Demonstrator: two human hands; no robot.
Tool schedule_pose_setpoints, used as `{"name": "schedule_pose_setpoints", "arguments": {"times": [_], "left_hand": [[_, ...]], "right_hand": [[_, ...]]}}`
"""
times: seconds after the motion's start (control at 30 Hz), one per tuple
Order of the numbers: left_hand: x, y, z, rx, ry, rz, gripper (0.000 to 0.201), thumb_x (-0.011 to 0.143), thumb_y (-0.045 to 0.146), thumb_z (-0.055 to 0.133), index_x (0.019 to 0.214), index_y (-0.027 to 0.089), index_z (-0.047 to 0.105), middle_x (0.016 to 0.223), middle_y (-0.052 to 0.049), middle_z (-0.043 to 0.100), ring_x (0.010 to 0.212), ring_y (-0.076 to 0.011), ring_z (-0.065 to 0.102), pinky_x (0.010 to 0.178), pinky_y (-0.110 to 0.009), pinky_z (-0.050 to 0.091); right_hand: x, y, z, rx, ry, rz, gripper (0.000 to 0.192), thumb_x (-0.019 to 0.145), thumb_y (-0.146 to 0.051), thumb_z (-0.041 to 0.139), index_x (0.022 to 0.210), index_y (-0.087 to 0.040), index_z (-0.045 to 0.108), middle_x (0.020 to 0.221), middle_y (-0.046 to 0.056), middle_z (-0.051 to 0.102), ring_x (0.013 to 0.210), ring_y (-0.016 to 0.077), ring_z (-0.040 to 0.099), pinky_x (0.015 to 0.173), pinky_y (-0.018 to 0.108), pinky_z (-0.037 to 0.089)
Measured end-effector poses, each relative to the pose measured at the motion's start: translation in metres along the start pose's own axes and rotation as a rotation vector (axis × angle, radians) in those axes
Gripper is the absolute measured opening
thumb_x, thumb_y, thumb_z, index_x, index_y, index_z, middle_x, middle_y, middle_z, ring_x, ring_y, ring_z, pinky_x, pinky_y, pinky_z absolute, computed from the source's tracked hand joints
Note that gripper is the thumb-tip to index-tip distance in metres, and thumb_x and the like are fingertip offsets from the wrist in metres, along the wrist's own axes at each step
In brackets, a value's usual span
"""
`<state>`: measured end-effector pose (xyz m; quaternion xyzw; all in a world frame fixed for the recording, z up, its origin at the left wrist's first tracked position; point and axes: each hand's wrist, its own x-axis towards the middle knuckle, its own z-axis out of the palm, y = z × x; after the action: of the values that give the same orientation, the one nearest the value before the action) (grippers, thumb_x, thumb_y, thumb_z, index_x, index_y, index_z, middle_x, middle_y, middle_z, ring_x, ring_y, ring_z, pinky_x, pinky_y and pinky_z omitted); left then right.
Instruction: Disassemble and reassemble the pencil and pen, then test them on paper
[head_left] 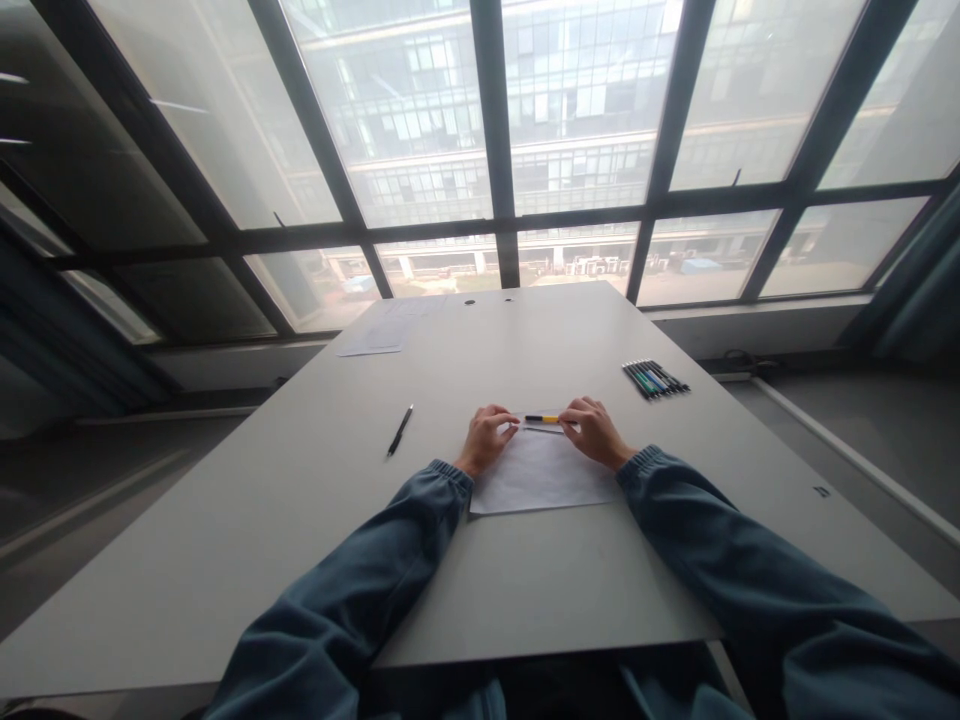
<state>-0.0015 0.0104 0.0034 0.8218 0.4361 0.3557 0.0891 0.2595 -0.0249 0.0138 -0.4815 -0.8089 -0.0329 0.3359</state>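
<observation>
A yellow-and-black pen [541,419] lies level above a white sheet of paper [544,480], its right end pinched in my right hand [595,432]. My left hand [487,437] rests at the paper's upper left, fingers curved, with a small gap between thumb and forefinger, just short of the pen's left end. Nothing shows between those fingers. Just below the pen runs a thin dark line over the paper; whether it is a slim part or a shadow I cannot tell.
To the left lies a black pen [400,431]. A row of several pens [655,379] sits at the right on the white table [450,590]. Another sheet [375,335] lies at the far left, and a small dark mark [822,491] is near the right edge. Windows stand beyond.
</observation>
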Motion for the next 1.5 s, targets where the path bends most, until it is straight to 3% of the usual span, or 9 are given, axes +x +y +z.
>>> {"name": "schedule_pose_setpoints", "arguments": {"times": [0.37, 1.0, 1.27, 1.5], "left_hand": [[-0.002, 0.004, 0.000, 0.126, -0.071, -0.048, 0.011, 0.081, 0.026, 0.071, 0.091, 0.028, 0.077, 0.111, -0.006, 0.065, 0.108, -0.0278, 0.054, 0.094, -0.045, 0.044], [-0.002, 0.004, -0.001, 0.070, -0.074, -0.029, 0.003, 0.082, 0.023, 0.071, 0.081, 0.025, 0.074, 0.110, -0.006, 0.065, 0.108, -0.0278, 0.054, 0.095, -0.046, 0.043], [0.001, 0.005, -0.003, 0.026, 0.042, 0.028, 0.004, 0.086, 0.023, 0.068, 0.084, 0.021, 0.071, 0.108, -0.006, 0.066, 0.103, -0.0233, 0.057, 0.096, -0.041, 0.044], [0.003, 0.014, -0.010, -0.071, 0.151, 0.041, 0.007, 0.092, 0.022, 0.061, 0.088, 0.020, 0.066, 0.084, -0.003, 0.069, 0.083, -0.0198, 0.062, 0.082, -0.035, 0.049]], "right_hand": [[-0.001, 0.003, 0.002, -0.024, -0.128, -0.050, 0.008, 0.087, -0.020, 0.068, 0.085, -0.023, 0.075, 0.094, 0.006, 0.065, 0.095, 0.0220, 0.054, 0.088, 0.037, 0.035], [0.000, 0.001, 0.004, -0.029, -0.152, -0.060, 0.011, 0.089, -0.015, 0.066, 0.081, -0.020, 0.071, 0.091, 0.006, 0.066, 0.094, 0.0209, 0.054, 0.089, 0.035, 0.033], [0.001, -0.001, 0.001, -0.058, -0.104, -0.024, 0.011, 0.094, -0.019, 0.059, 0.085, -0.018, 0.066, 0.092, 0.007, 0.066, 0.091, 0.0212, 0.055, 0.085, 0.033, 0.034], [0.002, 0.001, 0.003, 0.012, -0.020, 0.080, 0.016, 0.099, -0.022, 0.050, 0.088, -0.019, 0.061, 0.081, 0.005, 0.068, 0.079, 0.0194, 0.059, 0.080, 0.030, 0.035]]}}
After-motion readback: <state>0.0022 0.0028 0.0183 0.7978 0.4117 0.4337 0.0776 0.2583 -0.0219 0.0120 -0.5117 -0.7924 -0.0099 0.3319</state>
